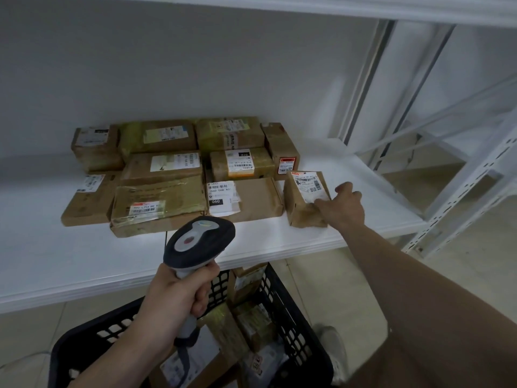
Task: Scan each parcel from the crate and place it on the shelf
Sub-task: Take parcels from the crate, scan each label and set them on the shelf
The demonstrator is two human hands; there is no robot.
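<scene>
My left hand [179,298] grips a grey and black barcode scanner [197,242], held above the crate and pointed at the shelf. My right hand [342,204] reaches onto the white shelf [84,259] and holds the right side of a small brown parcel [303,200] with a white label, which stands at the right end of the front row. Several brown cardboard parcels [179,175] lie in rows on the shelf to its left. A black plastic crate [293,326] below the shelf holds several more parcels [246,317].
White metal shelf uprights [458,197] with slotted holes stand at the right. A shelf board runs overhead at the top edge. My shoe [333,345] is on the tiled floor beside the crate's right side. The shelf surface right of the small parcel is bare.
</scene>
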